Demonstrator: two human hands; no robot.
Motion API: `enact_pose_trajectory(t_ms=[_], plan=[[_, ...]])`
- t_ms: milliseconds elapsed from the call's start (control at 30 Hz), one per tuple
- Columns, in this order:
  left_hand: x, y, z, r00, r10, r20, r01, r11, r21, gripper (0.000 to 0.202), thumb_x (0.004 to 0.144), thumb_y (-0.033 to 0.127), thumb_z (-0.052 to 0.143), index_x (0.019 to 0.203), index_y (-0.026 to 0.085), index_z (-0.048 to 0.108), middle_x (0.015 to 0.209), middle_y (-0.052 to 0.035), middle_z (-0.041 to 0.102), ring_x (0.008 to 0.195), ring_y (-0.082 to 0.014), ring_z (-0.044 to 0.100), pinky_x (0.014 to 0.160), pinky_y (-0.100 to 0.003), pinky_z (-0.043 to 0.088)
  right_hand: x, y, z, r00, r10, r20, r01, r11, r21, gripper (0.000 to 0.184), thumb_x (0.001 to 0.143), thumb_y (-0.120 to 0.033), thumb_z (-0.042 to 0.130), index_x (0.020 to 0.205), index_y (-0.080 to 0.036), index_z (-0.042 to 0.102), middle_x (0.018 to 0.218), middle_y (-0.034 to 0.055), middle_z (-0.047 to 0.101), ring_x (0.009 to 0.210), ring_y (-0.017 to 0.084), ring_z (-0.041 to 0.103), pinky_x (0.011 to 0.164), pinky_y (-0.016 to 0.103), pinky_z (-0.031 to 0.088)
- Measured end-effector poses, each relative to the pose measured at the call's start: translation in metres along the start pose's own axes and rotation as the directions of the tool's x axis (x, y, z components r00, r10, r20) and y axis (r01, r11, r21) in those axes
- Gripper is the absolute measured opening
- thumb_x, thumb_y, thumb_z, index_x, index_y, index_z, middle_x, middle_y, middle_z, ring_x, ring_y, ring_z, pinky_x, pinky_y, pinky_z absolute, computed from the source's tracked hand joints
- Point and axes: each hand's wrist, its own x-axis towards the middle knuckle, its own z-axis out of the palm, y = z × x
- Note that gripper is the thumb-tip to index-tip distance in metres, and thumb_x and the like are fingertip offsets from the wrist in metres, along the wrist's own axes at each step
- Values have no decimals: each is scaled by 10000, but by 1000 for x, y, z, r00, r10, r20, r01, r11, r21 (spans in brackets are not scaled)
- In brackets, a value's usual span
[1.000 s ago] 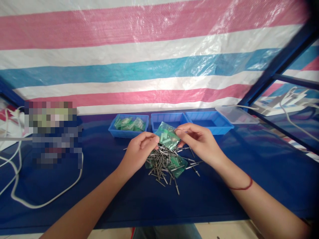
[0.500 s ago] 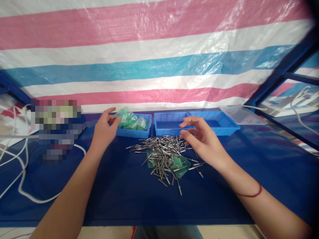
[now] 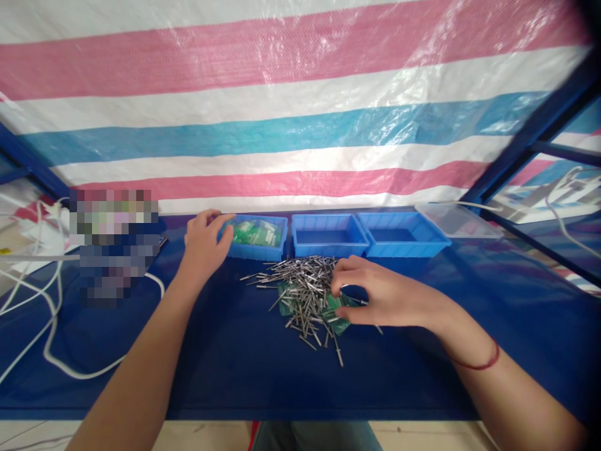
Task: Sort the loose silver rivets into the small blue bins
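Note:
My left hand (image 3: 206, 241) is at the left end of a blue bin (image 3: 258, 254), its thumb and fingers apart near the rim. Inside that bin lie several green plastic packets (image 3: 256, 233). My right hand (image 3: 370, 289) is low over the right side of a heap of silvery pop rivets (image 3: 307, 285), its thumb and curled fingers apart around a green packet (image 3: 334, 313). Part of this packet is hidden by the hand. Another green packet (image 3: 284, 300) shows at the heap's left side, partly under rivets.
Two more blue bins, a middle one (image 3: 328, 250) and a right one (image 3: 407, 248), stand behind the heap on the dark blue tabletop (image 3: 263, 382). A clear plastic sheet (image 3: 457, 220) lies at the back right. White cables (image 3: 51, 338) run along the left side.
My right hand has moved down from before the bins onto the heap at the green packet. The packets in the left bin now lie lower and flatter, and my left hand remains beside it.

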Motion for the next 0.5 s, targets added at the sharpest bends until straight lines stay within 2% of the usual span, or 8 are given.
enact_pose_trajectory(t_ms=[100,200,267,367,500], plan=[[-2,5,6,985,134,105,-128,990,-57,417,940,390,364,1269,218,554,1322,-91,515,1213,-249,466,1053,-433,345,-3,-1,-2,994,54,99,-50,998,-44,269,694,-392,713,845,-208,587,919,38,552,925,221,499,822,347,383],[-4,6,13,955,213,208,-199,976,-87,453,961,408,307,1267,183,553,1308,-91,551,1264,-236,436,1104,-425,284,-4,-1,-3,986,106,125,-98,992,-76,334,666,-430,738,852,-205,575,926,38,534,907,221,484,801,340,371],[-5,7,15,965,195,176,-187,980,-61,458,959,425,317,1270,181,549,1343,-100,523,1293,-252,403,1114,-445,258,-4,0,-3,985,121,121,-111,990,-86,356,657,-448,745,858,-205,581,924,37,532,888,218,485,775,329,368],[-8,13,12,984,166,66,-165,986,-22,442,947,429,371,1297,205,519,1399,-104,456,1321,-277,353,1111,-472,239,-2,4,-2,988,104,117,-94,992,-86,335,689,-437,724,905,-208,608,923,39,544,846,203,507,745,316,372],[-13,33,1,971,232,-56,-236,968,-81,409,928,390,444,1271,184,530,1336,-123,490,1280,-265,388,1097,-438,273,-1,7,-1,994,58,96,-50,995,-87,210,756,-329,668,922,-205,634,873,34,583,784,177,543,711,297,387]])
